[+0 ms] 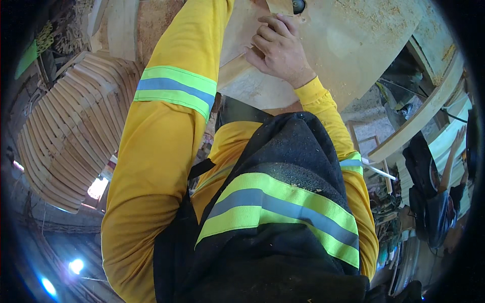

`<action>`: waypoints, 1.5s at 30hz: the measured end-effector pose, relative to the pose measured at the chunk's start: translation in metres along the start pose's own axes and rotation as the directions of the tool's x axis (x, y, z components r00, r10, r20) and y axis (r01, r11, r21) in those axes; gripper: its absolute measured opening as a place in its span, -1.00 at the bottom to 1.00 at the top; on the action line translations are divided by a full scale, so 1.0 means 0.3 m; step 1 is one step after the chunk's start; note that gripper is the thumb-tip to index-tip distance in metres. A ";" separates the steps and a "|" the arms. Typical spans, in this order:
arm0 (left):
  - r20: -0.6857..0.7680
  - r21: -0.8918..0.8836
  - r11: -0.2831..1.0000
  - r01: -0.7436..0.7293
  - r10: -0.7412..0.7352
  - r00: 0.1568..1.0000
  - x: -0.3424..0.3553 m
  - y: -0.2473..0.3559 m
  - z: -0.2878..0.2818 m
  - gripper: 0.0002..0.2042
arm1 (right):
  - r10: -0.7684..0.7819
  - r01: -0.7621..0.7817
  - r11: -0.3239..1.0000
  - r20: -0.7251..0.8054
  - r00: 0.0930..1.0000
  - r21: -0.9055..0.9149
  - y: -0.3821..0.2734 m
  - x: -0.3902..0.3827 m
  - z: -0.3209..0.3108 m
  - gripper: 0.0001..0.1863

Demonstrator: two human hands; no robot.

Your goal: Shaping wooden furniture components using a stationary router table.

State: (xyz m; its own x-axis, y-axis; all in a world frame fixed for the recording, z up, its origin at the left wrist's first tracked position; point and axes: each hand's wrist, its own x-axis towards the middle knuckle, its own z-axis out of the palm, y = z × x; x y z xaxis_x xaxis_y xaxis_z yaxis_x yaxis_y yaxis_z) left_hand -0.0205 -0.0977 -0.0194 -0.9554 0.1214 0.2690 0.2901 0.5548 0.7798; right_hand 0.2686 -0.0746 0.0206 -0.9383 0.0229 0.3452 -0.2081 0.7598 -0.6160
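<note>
My right hand (279, 50) is over the wooden worktable (343, 45), its fingers bent and closed on a pale, flat piece of wood (234, 70). Much of that piece is hidden beneath the hand. A wooden end (280, 6) shows just past the fingers at the top edge; I cannot tell whether it belongs to the same piece. Right beside it, close to my fingertips, is a dark round metal part (298, 6) set in the tabletop. My left arm (177, 91), in a yellow sleeve, reaches up past the top edge, so my left hand is out of sight.
Sawdust (381, 20) lies scattered on the tabletop. To the left stands a large stack of curved wooden pieces (81, 126), with wooden boards (123, 30) above it. A long curved wooden strip (419, 118) arcs along the right side. Far right, another person (437, 202) is partly visible.
</note>
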 end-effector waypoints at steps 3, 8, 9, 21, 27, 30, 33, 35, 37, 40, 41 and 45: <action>-0.062 0.060 0.993 -0.100 0.103 0.993 0.020 -0.045 0.007 -0.45 | 0.012 -0.012 1.000 -0.008 1.000 0.000 -0.017 0.007 -0.001 -0.73; 0.103 0.324 0.921 -0.215 0.192 0.976 0.043 -0.099 0.045 -0.51 | 0.081 -0.081 0.997 -0.075 0.994 0.002 0.000 0.005 0.017 -0.75; -0.008 0.310 0.891 -0.333 0.353 0.936 0.178 -0.261 -0.025 -0.55 | 0.044 -0.042 0.999 -0.063 0.997 0.032 -0.038 0.061 0.026 -0.75; 0.084 0.370 0.918 -0.145 0.122 0.989 0.280 -0.318 -0.096 -0.52 | 0.394 -0.399 0.917 -0.143 0.908 -0.009 -0.296 0.040 0.213 -0.70; -0.107 0.010 0.906 0.422 -0.419 0.902 0.131 -0.102 -0.060 -0.44 | 0.371 -0.382 0.924 -0.175 0.912 -0.030 -0.249 0.034 0.216 -0.78; 0.034 0.021 0.988 0.152 -0.152 0.988 0.081 -0.046 -0.087 -0.49 | 0.350 -0.351 0.936 -0.150 0.925 0.019 -0.214 0.069 0.168 -0.80; 0.060 0.050 0.997 0.061 -0.064 0.996 0.043 0.000 -0.078 -0.53 | 0.326 -0.326 0.945 -0.140 0.935 0.027 -0.181 0.082 0.143 -0.80; 0.041 0.011 0.997 0.074 -0.075 0.996 0.052 -0.026 -0.057 -0.53 | 0.303 -0.303 0.953 -0.131 0.944 0.021 -0.165 0.085 0.135 -0.80; -0.076 0.113 0.994 -0.003 0.011 0.997 0.084 -0.068 -0.022 -0.53 | 0.275 -0.275 0.961 -0.123 0.954 0.020 -0.150 0.090 0.124 -0.80; -0.228 0.172 0.982 0.075 -0.035 0.973 0.099 -0.130 0.035 -0.52 | 0.256 -0.256 0.967 -0.118 0.960 0.008 -0.141 0.090 0.112 -0.82; -0.236 0.171 0.982 0.085 -0.043 0.971 0.100 -0.144 0.036 -0.52 | 0.246 -0.252 0.967 -0.140 0.959 -0.030 -0.148 0.085 0.118 -0.81; 0.005 0.182 0.983 0.018 -0.019 1.000 0.115 -0.175 0.009 -0.45 | 0.169 -0.172 0.985 -0.096 0.981 -0.017 -0.135 0.021 0.126 -0.77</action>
State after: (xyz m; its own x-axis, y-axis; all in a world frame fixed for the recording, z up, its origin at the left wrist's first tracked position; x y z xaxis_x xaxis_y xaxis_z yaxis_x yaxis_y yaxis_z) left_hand -0.0687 -0.1204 -0.0526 -0.9612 0.1151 0.2508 0.2580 0.6974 0.6687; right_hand 0.2607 -0.1299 0.0209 -0.9290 0.2134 0.3023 -0.0394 0.7553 -0.6542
